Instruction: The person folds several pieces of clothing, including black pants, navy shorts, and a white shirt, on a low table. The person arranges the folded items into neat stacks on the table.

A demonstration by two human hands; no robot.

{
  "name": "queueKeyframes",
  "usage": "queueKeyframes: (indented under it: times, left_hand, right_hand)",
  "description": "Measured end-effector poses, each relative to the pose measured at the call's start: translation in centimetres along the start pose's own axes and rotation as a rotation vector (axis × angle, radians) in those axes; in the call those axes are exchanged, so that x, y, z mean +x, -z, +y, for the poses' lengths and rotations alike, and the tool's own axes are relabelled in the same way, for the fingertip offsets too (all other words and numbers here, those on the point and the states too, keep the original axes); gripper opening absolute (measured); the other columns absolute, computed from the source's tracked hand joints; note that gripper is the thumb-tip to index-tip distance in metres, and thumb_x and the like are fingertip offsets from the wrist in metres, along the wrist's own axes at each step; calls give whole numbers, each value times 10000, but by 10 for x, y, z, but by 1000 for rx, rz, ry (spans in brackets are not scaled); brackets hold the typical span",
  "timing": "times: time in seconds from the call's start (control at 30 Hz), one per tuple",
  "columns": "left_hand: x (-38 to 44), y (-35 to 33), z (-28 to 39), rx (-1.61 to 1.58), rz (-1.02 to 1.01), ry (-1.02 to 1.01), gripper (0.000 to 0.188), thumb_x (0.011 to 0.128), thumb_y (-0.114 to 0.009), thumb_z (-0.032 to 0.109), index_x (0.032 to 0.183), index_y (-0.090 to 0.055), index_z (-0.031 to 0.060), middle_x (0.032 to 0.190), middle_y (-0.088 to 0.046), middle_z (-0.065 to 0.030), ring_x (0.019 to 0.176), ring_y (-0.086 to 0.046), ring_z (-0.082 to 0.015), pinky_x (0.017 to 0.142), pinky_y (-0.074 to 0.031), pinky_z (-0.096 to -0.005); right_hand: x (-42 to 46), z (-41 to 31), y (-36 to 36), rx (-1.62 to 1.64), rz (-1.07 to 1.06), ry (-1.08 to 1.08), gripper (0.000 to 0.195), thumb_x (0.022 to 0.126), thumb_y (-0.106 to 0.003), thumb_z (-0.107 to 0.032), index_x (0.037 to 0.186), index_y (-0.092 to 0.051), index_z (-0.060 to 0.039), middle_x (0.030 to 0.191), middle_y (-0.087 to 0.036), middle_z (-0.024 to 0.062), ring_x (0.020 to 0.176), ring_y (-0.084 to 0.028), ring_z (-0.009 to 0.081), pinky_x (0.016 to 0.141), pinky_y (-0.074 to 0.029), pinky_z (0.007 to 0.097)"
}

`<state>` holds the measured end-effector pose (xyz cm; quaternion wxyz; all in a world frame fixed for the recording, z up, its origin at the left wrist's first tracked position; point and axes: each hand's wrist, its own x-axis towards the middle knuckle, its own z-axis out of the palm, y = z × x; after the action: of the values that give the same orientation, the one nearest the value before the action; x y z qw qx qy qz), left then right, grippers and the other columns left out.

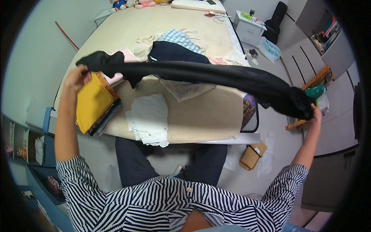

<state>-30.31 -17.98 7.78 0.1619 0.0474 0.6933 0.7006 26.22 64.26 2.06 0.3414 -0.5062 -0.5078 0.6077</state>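
A long black garment [185,71] hangs stretched out in the air over the near part of the bed. One end of it is gripped by my left hand [77,78], above a stack of folded clothes with a yellow piece [94,101] on top. At the far right, my right hand [316,114] grips the bunched other end, out past the bed's edge. Below the black cloth, a folded white garment with buttons [150,117] lies on the beige bed cover [205,113]. Which kind of garment the black one is, I cannot tell.
Behind the black cloth lie a dark navy garment [176,52] and a blue checked cloth [181,39]. A purple bag [248,108] leans by the bed's right edge. An open cardboard box [250,156] sits on the floor. A wooden chair-like frame [316,76] stands at right.
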Motion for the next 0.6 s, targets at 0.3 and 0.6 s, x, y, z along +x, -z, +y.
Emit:
queueKeyframes:
  times: [0.3,0.6]
  left_hand:
    - [-73,-11,-243,-172,344,594,132,794,-536,59,897,-485,-7,778,-525,-143,585,-570,-245,522,-553,-391]
    - [-91,5,-290,-32,285,703,147,811,-543,126,911,-499,28,809,-530,-111,613,-561,-225,567,-541,-385]
  right_hand:
    - [4,227,8,-655,308,43,347,770,-606,-114,1013,-549,126,1014,-584,202,922,-547,287,791,-428,405]
    - [-27,253,37,-606,194,-20,243,778,-612,-132,874,-583,90,807,-590,121,711,-523,208,646,-428,383]
